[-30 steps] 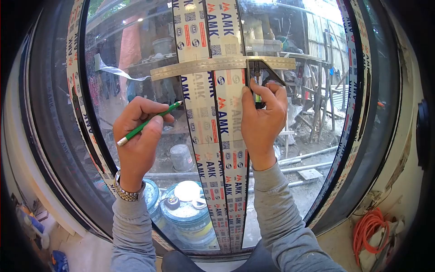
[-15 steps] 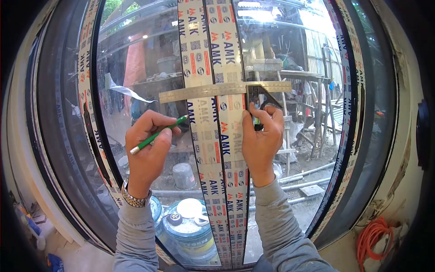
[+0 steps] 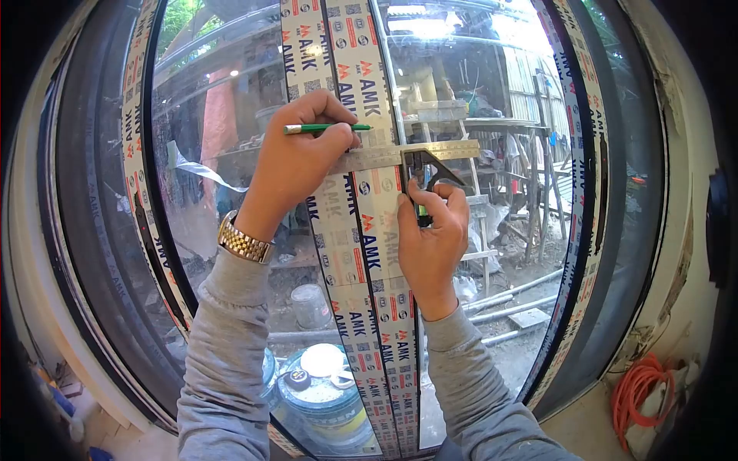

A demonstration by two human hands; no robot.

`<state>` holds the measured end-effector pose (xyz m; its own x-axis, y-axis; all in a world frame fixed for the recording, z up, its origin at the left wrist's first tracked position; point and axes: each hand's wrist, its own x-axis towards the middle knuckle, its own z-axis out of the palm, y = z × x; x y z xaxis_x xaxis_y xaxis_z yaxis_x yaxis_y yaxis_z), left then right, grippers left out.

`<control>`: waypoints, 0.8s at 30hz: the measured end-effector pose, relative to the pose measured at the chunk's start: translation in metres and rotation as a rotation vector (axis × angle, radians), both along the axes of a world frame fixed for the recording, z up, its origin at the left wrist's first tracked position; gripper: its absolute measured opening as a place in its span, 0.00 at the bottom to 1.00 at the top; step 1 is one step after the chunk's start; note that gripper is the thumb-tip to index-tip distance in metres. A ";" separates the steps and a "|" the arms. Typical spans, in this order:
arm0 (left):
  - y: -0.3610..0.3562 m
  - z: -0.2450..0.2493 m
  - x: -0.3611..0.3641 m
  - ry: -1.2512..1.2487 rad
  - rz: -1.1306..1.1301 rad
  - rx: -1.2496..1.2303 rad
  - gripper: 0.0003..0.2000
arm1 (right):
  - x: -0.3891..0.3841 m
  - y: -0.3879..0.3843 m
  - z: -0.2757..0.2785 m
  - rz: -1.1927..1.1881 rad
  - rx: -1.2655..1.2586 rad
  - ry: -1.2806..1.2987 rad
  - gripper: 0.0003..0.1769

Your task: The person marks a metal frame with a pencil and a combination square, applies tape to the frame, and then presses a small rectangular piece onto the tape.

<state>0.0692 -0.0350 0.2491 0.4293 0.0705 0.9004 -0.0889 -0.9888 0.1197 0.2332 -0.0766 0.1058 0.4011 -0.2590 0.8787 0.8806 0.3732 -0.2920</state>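
My left hand (image 3: 301, 157) pinches a green pencil (image 3: 315, 129), its tip on the taped frame just above the ruler's edge. A metal ruler (image 3: 446, 149) lies across the door frame (image 3: 377, 253), which is covered in AMK-printed tape. The ruler passes through a dark square head (image 3: 430, 165) at the frame's right edge. My right hand (image 3: 435, 246) holds that head from below with thumb and fingers. The left part of the ruler is hidden behind my left hand.
Glass panes stand on both sides of the frame. Behind them are a lidded bucket (image 3: 323, 399), a smaller pail (image 3: 310, 306), pipes and wooden posts. A loose strip of film (image 3: 204, 170) hangs at the left. An orange hose (image 3: 638, 392) lies coiled at lower right.
My left hand has moved up and right with the pencil, from below the ruler to its upper edge. The view has shifted slightly, while my right hand keeps its hold on the square.
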 end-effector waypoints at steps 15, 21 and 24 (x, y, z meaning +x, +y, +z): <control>0.001 0.007 0.005 0.049 -0.044 -0.022 0.04 | 0.000 -0.002 0.002 0.005 0.019 0.008 0.09; 0.004 0.006 0.007 0.061 -0.012 -0.011 0.04 | 0.000 -0.001 0.002 0.007 0.024 0.005 0.09; 0.003 0.005 0.011 0.094 0.003 0.032 0.03 | 0.000 -0.001 0.002 0.012 0.024 0.005 0.09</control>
